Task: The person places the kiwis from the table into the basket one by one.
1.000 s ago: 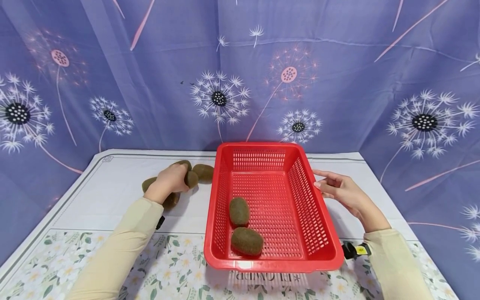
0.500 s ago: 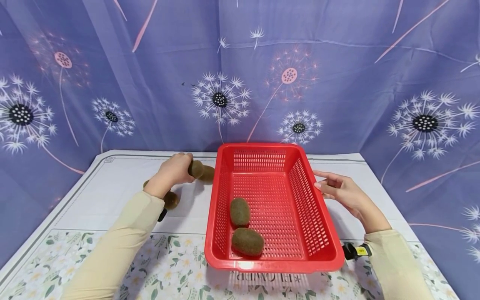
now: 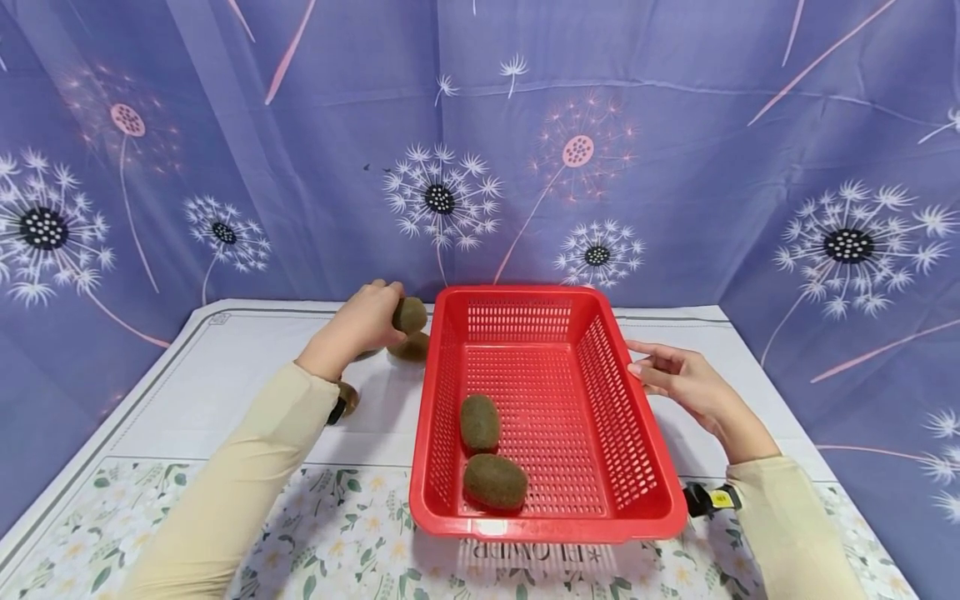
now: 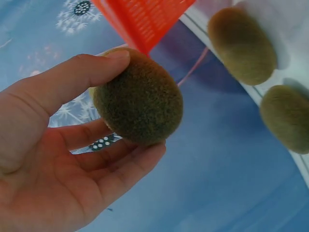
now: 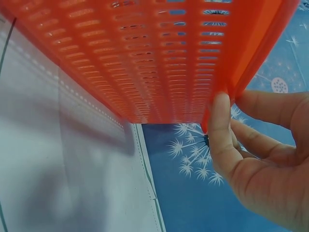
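Observation:
My left hand [image 3: 360, 323] grips a brown, fuzzy kiwi [image 4: 140, 99] between thumb and fingers, held up just left of the red plastic basket [image 3: 551, 529]. Below it another kiwi [image 3: 408, 348] lies on the table beside the basket's left wall. One more kiwi [image 3: 348, 398] shows partly behind my left wrist. Inside the basket, two kiwis rest at the lower left: an upright-lying kiwi [image 3: 479, 423] and a sideways kiwi [image 3: 495, 482]. On the basket's right side, my right hand [image 3: 682, 383] pinches the rim, as the right wrist view shows its fingers [image 5: 221, 116] against it.
A white tablecloth [image 3: 225, 383] with a floral front part [image 3: 337, 533] covers the table. Purple curtain [image 3: 322, 150] with dandelion prints closes off the back and sides. In the left wrist view, two loose kiwis lie near the cloth's edge.
My left hand has lifted a kiwi from the group on the left and moved it up and right toward the basket. The right hand and basket have stayed put.

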The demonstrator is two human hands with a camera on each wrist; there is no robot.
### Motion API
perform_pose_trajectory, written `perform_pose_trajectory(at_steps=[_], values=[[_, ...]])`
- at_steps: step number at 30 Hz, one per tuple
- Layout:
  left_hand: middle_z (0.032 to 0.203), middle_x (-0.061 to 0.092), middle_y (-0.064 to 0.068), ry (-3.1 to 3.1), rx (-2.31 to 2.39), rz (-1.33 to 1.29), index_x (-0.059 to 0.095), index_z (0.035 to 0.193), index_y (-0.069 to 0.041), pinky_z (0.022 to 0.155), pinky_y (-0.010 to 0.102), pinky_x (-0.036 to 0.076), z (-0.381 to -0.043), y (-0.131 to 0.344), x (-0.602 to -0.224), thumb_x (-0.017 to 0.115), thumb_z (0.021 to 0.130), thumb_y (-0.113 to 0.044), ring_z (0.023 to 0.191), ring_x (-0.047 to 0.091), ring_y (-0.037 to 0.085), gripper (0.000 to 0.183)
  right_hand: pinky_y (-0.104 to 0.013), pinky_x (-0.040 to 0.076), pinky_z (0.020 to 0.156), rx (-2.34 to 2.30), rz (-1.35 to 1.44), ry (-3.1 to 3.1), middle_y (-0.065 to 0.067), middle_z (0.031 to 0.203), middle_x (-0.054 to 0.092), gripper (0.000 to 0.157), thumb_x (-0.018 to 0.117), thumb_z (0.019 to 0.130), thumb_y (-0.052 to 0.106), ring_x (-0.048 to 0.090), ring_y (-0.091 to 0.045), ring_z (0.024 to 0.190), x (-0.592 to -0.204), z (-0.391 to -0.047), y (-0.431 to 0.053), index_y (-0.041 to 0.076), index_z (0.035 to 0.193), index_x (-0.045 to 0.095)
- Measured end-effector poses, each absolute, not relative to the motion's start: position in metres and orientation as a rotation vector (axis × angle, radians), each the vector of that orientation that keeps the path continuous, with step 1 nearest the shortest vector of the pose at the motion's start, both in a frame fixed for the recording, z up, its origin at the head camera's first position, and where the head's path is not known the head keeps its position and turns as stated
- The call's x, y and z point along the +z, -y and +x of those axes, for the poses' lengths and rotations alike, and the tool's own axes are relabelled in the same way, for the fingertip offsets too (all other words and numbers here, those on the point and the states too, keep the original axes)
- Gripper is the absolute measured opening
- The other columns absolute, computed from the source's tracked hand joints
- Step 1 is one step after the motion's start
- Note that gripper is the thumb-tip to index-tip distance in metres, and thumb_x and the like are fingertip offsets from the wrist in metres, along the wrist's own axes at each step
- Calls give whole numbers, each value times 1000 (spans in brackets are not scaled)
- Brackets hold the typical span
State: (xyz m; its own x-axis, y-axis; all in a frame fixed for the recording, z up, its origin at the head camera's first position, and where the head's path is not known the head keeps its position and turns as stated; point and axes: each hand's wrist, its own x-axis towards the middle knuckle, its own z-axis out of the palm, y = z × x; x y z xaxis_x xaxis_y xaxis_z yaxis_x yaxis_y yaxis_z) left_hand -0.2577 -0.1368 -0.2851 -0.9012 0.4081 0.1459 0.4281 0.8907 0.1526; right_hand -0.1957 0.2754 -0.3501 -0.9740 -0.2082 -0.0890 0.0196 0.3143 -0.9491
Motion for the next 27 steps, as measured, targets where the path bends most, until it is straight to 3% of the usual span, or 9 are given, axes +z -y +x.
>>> perform_pose_trajectory(at_steps=[12,17,27], values=[[83,52,14,2945,-272,-738,52,91,1,71,38,43,-262,106,-254,70,67,-15,81,51,30,34,-31,50,74,-1741,-210,-2375,-5,95,61,57,59,85,20,61,-12,82,-348,-196,-275,-2,132,36],[88,53,14,2972,-261,-749,53,98,1,77,37,43,-264,87,-248,72,68,-17,87,51,29,40,-29,50,73,-1732,-204,-2372,-5,95,61,58,59,85,20,62,-13,82,-349,-195,-276,-2,133,35],[89,56,11,2954,-295,-840,54,98,-1,78,34,42,-273,51,-246,71,69,-16,87,49,24,37,-30,50,74,-1739,-231,-2368,-6,97,59,57,58,86,21,61,-14,82,-349,-194,-275,0,134,34]])
